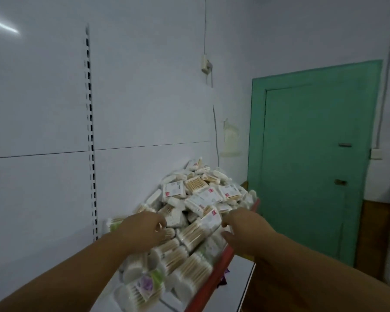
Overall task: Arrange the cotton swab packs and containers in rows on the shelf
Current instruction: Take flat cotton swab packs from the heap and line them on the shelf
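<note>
Atop the cotton swab packs (203, 194), left hand (144, 228) and right hand (241, 224) rest apart; grip impossible to tell.

Both bare arms stretched forward, left hand (144, 228) fingers curled, right hand (243, 226) thumb spread

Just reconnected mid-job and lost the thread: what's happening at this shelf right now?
A person reaches both hands into a jumbled heap of cotton swab packs and containers piled on the shelf with the red front edge. The left hand rests on packs at the heap's near left side; the right hand is at a labelled pack near the front edge. Blur hides whether either hand actually holds anything. Nothing is lined up in rows yet.
</note>
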